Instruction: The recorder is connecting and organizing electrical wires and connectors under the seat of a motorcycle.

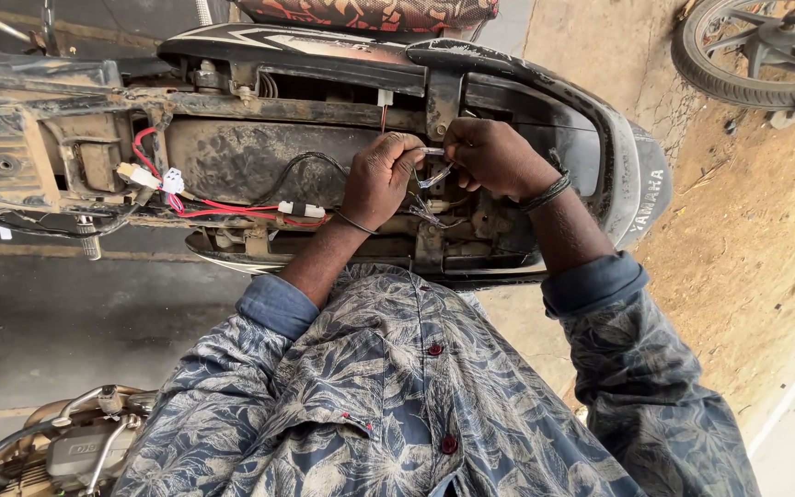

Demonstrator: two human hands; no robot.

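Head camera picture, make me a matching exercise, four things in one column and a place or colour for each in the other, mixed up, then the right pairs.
Things:
1. left hand
2. right hand
3. red wires
4. spoked wheel

Places or colours:
A. top right corner, on the dirt ground
B. runs along the open frame to white connectors
C. wrist with a dark band, beside a small metal part
D. wrist with a thin bracelet, fingers curled at the open frame

Pairs: 1-D, 2-C, 3-B, 4-A
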